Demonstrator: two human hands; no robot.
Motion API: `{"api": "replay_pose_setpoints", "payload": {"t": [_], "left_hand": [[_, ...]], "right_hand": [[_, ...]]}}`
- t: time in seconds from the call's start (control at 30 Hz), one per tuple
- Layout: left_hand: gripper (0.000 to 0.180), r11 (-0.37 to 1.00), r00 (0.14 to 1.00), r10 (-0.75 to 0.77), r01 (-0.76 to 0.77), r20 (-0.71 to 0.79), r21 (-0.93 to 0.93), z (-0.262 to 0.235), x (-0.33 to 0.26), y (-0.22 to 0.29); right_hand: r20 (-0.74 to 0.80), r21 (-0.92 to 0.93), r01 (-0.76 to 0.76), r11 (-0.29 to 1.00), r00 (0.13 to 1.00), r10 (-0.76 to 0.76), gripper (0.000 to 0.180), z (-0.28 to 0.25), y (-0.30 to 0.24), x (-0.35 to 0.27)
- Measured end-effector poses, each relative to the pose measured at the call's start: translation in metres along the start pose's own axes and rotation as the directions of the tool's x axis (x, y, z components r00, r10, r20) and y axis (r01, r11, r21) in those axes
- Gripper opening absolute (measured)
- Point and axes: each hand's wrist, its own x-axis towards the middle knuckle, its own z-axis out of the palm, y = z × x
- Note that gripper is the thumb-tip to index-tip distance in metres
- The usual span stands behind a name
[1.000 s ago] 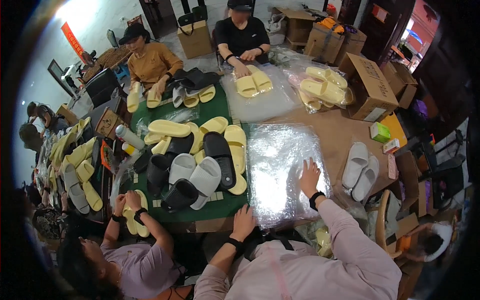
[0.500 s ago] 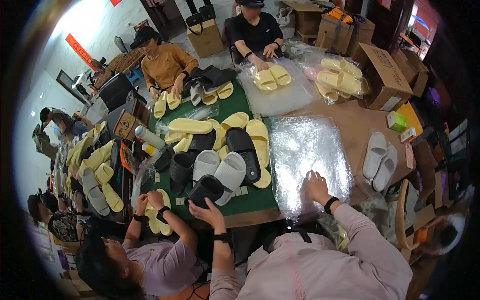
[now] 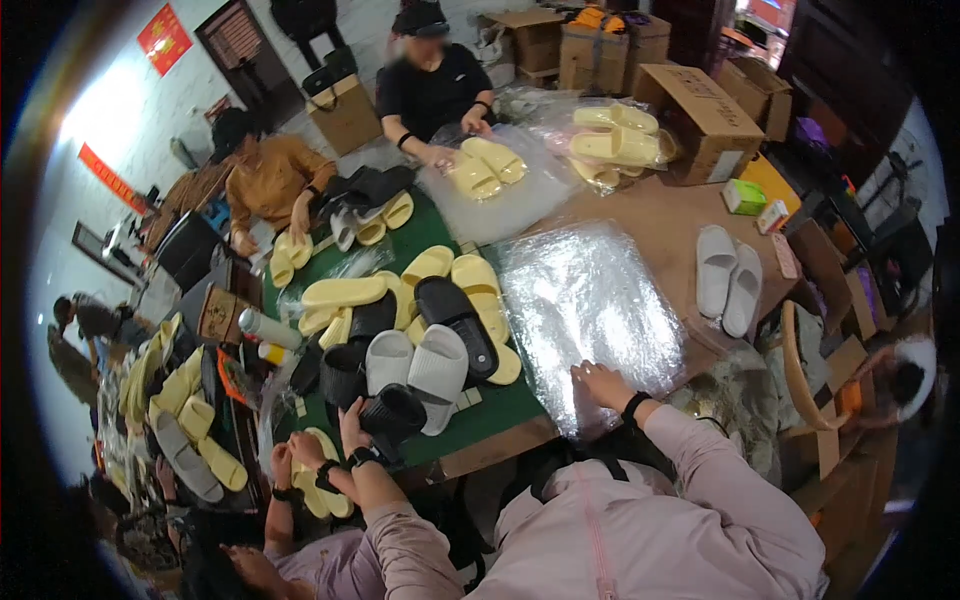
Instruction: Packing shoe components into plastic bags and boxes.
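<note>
Black slipper (image 3: 395, 412) gripped in left hand (image 3: 352, 432), fingers closed on its near edge, over green mat (image 3: 480, 410). Grey slipper pair (image 3: 418, 365) just beyond. Right hand (image 3: 602, 385) open, flat on clear plastic bag (image 3: 590, 300), fingers spread at its near edge.

Under the right hand (image 3: 603, 384) lies a glossy, crinkled clear plastic bag (image 3: 585, 300). By the left hand (image 3: 352, 432) sit matt, smooth foam slippers (image 3: 415, 365) on green cloth (image 3: 480, 410) over the wooden worktop (image 3: 660, 205).
</note>
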Motion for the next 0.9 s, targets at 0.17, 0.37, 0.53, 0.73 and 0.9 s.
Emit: {"api": "replay_pose_setpoints", "payload": {"t": [0.17, 0.37, 0.53, 0.73, 0.9], "left_hand": [[0.06, 0.971, 0.986, -0.147, 0.158, 0.073, -0.18, 0.0, 0.045, -0.023], [0.039, 0.949, 0.962, 0.273, -0.267, 0.014, -0.169, -0.047, 0.052, -0.037], [0.02, 0.816, 0.901, 0.211, 0.05, 0.378, -0.576, 0.038, -0.074, 0.038], [0.019, 0.644, 0.879, 0.365, -0.001, 0.306, -0.765, 0.188, -0.194, 0.033], [0.024, 0.606, 0.913, 0.098, 0.261, 0.396, -0.751, 0.288, -0.249, -0.025]], "right_hand": [[0.051, -0.136, 0.047, 0.99, 0.998, -0.041, 0.051, 0.0, 0.021, -0.012], [0.046, -0.112, 0.097, 0.989, 0.995, -0.092, 0.043, 0.001, 0.02, -0.007], [-0.065, -0.185, 0.095, 0.978, 0.992, -0.109, 0.041, 0.007, 0.023, 0.0], [-0.047, -0.025, 0.09, 0.996, 0.995, -0.091, 0.041, -0.012, 0.017, -0.012], [-0.176, 0.466, 0.113, 0.878, 0.984, -0.033, 0.052, -0.016, 0.047, -0.042]]}}
